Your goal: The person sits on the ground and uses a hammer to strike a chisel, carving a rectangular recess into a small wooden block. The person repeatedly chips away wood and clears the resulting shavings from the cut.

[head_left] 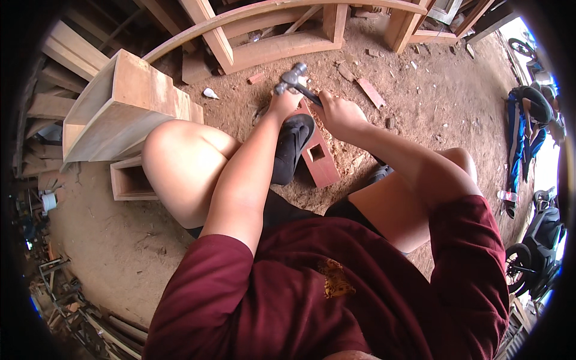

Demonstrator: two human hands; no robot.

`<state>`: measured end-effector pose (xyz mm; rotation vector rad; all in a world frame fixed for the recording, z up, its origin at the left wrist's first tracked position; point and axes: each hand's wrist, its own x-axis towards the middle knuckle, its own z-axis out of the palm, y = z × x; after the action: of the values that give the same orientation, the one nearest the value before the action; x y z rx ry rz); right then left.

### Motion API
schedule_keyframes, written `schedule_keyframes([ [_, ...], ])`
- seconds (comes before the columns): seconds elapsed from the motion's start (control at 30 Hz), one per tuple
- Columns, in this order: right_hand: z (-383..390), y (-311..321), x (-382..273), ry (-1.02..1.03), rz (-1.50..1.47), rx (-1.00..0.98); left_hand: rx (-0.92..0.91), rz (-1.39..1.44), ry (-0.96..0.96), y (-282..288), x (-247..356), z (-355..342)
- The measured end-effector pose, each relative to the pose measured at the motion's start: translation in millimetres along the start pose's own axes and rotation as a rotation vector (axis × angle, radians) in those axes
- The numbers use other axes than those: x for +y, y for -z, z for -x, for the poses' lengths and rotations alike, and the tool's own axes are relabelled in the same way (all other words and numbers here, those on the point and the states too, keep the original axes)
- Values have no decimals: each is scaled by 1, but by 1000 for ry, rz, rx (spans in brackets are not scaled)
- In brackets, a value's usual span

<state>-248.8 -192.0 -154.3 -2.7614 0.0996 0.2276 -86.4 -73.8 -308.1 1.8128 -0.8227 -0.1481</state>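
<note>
My right hand (343,115) is wrapped round the handle of a ball-peen hammer (294,77), whose metal head is raised above my left hand. My left hand (285,104) is closed low over the far end of a reddish wooden block (326,172). What its fingers hold is hidden behind the hammer. Toward its near end, the block has a square hole cut into it. A dark shoe (292,147) on my left foot presses against the block's left side. Pale wood shavings lie along its right side.
A stepped wooden piece (141,84) stands at the left, beside my left knee. Large wooden frames (282,51) lean across the far side. A flat wood offcut (371,93) and a small white bottle (210,93) lie on the dirt floor. At the right are a person (528,120) and a motorbike (537,246).
</note>
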Motion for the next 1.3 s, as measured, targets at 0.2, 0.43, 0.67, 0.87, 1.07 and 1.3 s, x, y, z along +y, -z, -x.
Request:
schedule_keyframes([
  [0.2, 6, -4, 38, -116, 54, -160, -157, -82, 312, -28, 36, -5],
  [0.43, -8, 15, 19, -98, -368, 163, 28, 154, 86, -2, 17, 1],
  [0.67, -23, 27, 19, -167, -458, 177, 126, 152, 30, 3, 3, -9],
  [0.87, -14, 25, 66, -439, -499, 53, 97, -685, -241, -9, 4, -23],
  [1.07, 2, 46, 41, -482, -1002, 178, 287, 318, 196, -20, 35, -10],
  [1.3, 8, 53, 60, -610, -1362, 201, 281, 213, 70, 4, 67, -32],
])
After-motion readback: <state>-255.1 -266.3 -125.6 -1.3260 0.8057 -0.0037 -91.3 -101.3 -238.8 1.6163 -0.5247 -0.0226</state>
